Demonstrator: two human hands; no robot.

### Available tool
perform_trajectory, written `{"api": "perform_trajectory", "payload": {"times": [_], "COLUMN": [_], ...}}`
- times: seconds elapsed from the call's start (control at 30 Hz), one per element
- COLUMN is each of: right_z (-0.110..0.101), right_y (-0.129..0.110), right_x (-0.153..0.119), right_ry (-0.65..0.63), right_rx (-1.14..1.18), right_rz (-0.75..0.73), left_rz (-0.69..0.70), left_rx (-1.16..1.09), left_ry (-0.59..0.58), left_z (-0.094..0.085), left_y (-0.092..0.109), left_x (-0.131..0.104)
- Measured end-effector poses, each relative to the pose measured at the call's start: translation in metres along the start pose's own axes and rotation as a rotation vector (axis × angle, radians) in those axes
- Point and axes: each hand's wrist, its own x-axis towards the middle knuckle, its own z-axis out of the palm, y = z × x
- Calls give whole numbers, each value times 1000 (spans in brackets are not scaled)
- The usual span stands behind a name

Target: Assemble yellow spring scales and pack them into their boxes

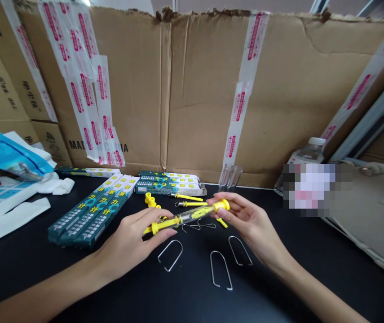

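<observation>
A spring scale (192, 216), a clear tube with yellow ends and a yellow rod inside, is held slightly tilted above the black table. My left hand (141, 237) pinches its lower yellow end, while my right hand (245, 220) grips the raised end by the yellow cap. Behind the tube lie yellow rods with metal ends (188, 197) and small yellow caps (149, 200). Thin metal hooks (198, 225) show just below it. Three bent wire loops lie nearer to me: a left loop (181, 250), a middle loop (212, 271) and a right loop (230, 246).
Green-and-white spring scale boxes (94, 211) lie at left, with more boxes (168, 184) farther back. Clear tubes (229, 178) stand before a cardboard wall (198, 103). At right are a plastic bottle (313, 152) and a beige bag (370, 211); a blue packet (13, 154) is far left.
</observation>
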Motion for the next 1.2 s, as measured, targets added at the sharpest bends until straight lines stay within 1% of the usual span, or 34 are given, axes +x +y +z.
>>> {"api": "perform_trajectory", "payload": {"times": [0.1,0.23,0.37,0.57,0.73,0.8,0.97,1.07,1.2], "right_z": [1,3,6,7,6,6,5,4,3], "right_y": [3,5,3,2,-3,-5,-6,-3,-1], "right_x": [-1,-3,-5,-5,-4,-5,-5,-4,-3], "right_ry": [-37,-75,-81,-83,-99,-105,-116,-135,-171], "right_rx": [3,0,13,38,58,65,74,86,97], "right_rz": [4,18,39,88,101,100,94,80,65], "left_rz": [13,-33,-73,-119,-272,-308,-305,-300,-343], "left_rx": [-14,-61,-94,-207,-392,-461,-575,-585,-560], "left_ry": [60,34,7,-8,-76,-89,-48,-27,-37], "left_z": [0,0,1,3,4,3,2,1,2], "left_y": [5,7,5,4,5,5,0,-1,0], "left_x": [-1,-1,0,1,4,4,2,2,4]}}
